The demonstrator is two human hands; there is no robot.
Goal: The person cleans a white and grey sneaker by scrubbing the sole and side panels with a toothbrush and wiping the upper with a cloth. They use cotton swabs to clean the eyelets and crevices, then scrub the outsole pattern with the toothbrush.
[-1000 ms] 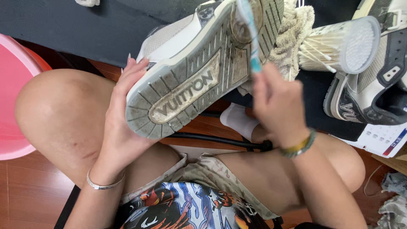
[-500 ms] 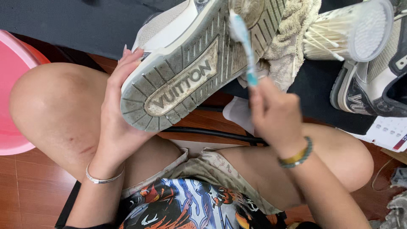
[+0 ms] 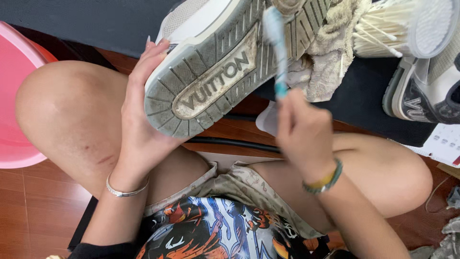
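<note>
My left hand (image 3: 139, 129) grips a white and grey sneaker (image 3: 215, 67) by its heel, the dirty grey sole turned up toward me. My right hand (image 3: 302, 132) is closed on a blue and white toothbrush (image 3: 277, 52), whose head rests on the sole near the forefoot. The brush and hand are blurred. I sit with both bare knees raised, the shoe held above my lap.
A dirty beige cloth (image 3: 330, 52) lies on a dark table (image 3: 72, 19) beside a clear tub of cotton swabs (image 3: 407, 26). A second sneaker (image 3: 426, 91) sits at the right. A pink plastic basin (image 3: 14, 96) stands at the left on the wooden floor (image 3: 38, 211).
The right hand has dropped lower along the sole with the toothbrush. The sneaker now sits nearer and larger in view, still held by the left hand.
</note>
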